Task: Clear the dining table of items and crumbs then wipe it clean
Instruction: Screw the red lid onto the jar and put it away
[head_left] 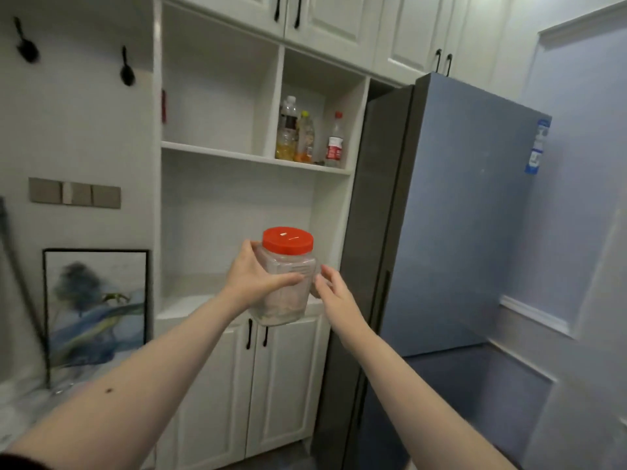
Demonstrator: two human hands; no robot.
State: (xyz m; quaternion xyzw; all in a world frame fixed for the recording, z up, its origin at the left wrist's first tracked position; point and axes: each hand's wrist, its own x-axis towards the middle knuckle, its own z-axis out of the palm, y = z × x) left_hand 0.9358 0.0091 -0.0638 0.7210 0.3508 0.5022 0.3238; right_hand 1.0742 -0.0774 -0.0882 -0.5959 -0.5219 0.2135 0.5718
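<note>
A clear plastic jar (283,293) with a red screw lid (287,240) is held up in front of a white shelf unit. My left hand (252,276) grips the jar's left side, thumb across its front. My right hand (330,286) is at the jar's right side with fingers extended toward it; whether they touch it is hard to tell. The jar hangs over the counter-height shelf (190,308) of the unit, slightly tilted. The dining table is not in view.
Three bottles (307,137) stand on an upper shelf. A grey fridge (441,215) stands right of the unit. Closed cabinet doors (271,385) are below the shelf. A framed picture (96,310) leans on the left wall over a marbled surface (23,405).
</note>
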